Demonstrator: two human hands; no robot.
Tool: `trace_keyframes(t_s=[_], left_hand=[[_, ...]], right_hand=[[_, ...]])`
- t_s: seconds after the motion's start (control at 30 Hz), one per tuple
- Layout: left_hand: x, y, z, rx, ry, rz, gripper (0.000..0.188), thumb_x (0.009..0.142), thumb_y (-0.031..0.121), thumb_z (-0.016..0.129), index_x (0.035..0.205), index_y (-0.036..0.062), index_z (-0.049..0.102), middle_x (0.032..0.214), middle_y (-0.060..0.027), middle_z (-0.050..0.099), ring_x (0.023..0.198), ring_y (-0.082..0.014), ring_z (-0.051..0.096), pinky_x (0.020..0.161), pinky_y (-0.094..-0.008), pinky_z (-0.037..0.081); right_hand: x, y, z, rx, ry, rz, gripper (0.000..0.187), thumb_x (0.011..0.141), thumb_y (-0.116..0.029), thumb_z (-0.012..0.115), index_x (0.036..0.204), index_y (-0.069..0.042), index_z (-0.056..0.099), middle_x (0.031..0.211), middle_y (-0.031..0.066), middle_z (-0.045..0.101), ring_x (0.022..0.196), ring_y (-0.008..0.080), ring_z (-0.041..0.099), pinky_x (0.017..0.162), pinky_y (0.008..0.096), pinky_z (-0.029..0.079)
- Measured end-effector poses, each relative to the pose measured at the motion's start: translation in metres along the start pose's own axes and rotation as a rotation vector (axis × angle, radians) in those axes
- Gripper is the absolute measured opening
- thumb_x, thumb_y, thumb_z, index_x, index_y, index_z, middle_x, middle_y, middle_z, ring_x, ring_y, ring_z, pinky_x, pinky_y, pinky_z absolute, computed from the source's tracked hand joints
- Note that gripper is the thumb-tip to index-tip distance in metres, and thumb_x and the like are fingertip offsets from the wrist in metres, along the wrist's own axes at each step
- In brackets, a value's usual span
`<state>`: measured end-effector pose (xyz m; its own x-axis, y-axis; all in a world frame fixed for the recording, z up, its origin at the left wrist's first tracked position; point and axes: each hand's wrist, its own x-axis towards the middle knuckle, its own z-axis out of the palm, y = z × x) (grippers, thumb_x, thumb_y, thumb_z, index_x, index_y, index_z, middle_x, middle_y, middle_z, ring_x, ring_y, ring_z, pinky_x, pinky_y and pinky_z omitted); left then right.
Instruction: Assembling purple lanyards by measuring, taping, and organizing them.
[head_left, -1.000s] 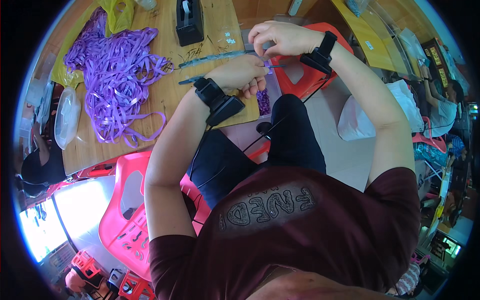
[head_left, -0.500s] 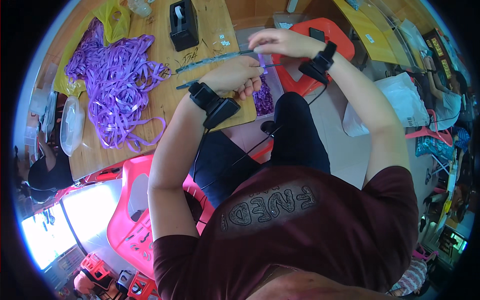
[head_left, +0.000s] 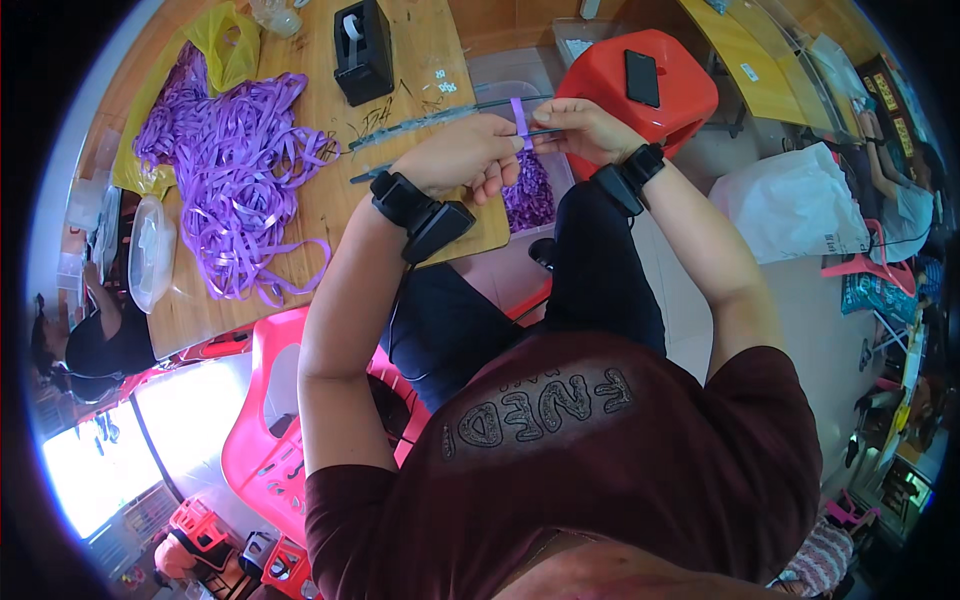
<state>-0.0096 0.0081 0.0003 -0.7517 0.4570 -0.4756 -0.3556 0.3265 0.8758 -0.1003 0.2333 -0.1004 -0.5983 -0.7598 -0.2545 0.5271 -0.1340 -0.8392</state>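
The person's left arm reached up from the lower edge, elbow bent, wrist turned inward; its left hand [head_left: 470,160] was gripping a thin dark rod [head_left: 556,131], fingers curled under and thumb laid forward. The right arm bent in from the other side; the right hand [head_left: 592,130] hung palm inward, thumb and fingers drawn close about a short purple strip [head_left: 519,112] and the rod, though whether they pinched either one could not be told; the strip stood crosswise over the rod, between the two hands.

The hands met just past the right edge of the table [head_left: 420,235], above a clear bin [head_left: 540,97] holding purple pieces [head_left: 528,197]; the person's knees [head_left: 590,215] rose close below. A red stool [head_left: 600,65] crowded the far side of the right hand; to its right, pale floor [head_left: 690,235] lay open as far as a white bag [head_left: 790,205]; leftward, a bare stretch of wood separated the left wrist from a heap of purple ribbon [head_left: 245,180].
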Motion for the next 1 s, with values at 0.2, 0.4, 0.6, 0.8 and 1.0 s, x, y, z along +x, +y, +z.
trace_keyframes(t_s=[0.2,0.4,0.6,0.8,1.0], left_hand=[[0.001,-0.001,-0.002,-0.006,-0.020,-0.006,0.026,0.101,0.020,0.047,0.112,-0.0012,0.057,0.070,-0.0026,0.060,0.048,-0.0050,0.053,0.040,-0.0192,0.043],[-0.002,-0.001,-0.001,-0.034,-0.014,0.008,0.023,0.100,0.018,0.046,0.103,-0.0016,0.057,0.070,-0.0035,0.060,0.046,-0.0062,0.053,0.040,-0.0196,0.043],[-0.001,0.001,0.000,-0.015,-0.027,0.028,0.019,0.098,0.016,0.046,0.093,0.0002,0.054,0.071,-0.0047,0.060,0.046,-0.0070,0.054,0.039,-0.0198,0.043],[-0.003,0.001,-0.001,-0.026,-0.004,0.029,0.019,0.098,0.016,0.045,0.092,0.0001,0.054,0.070,-0.0046,0.059,0.045,-0.0079,0.054,0.039,-0.0207,0.043],[-0.006,0.007,0.003,0.001,-0.007,0.025,0.020,0.098,0.017,0.047,0.094,-0.0002,0.056,0.070,-0.0036,0.060,0.047,-0.0069,0.054,0.039,-0.0201,0.043]], right_hand=[[0.024,0.018,0.004,0.055,-0.113,0.000,0.026,0.098,-0.021,0.061,0.118,-0.005,0.061,0.112,0.0057,0.066,0.102,0.0168,0.064,0.096,0.0372,0.051],[0.025,0.018,0.019,0.082,-0.076,0.010,0.030,0.098,-0.019,0.060,0.124,-0.005,0.058,0.116,0.0054,0.063,0.102,0.0167,0.064,0.090,0.0328,0.057],[0.009,0.001,0.023,0.241,-0.236,-0.029,0.039,0.096,-0.029,0.063,0.125,-0.005,0.058,0.119,0.0082,0.062,0.107,0.0207,0.062,0.090,0.0383,0.056],[-0.002,-0.017,0.058,0.119,0.028,0.063,0.038,0.096,-0.034,0.064,0.119,-0.005,0.062,0.114,0.0060,0.063,0.100,0.0170,0.062,0.089,0.0354,0.055],[0.002,-0.016,0.042,0.000,0.046,0.054,0.031,0.096,-0.027,0.064,0.115,-0.002,0.065,0.098,0.0039,0.068,0.086,0.0113,0.066,0.082,0.0314,0.059]])
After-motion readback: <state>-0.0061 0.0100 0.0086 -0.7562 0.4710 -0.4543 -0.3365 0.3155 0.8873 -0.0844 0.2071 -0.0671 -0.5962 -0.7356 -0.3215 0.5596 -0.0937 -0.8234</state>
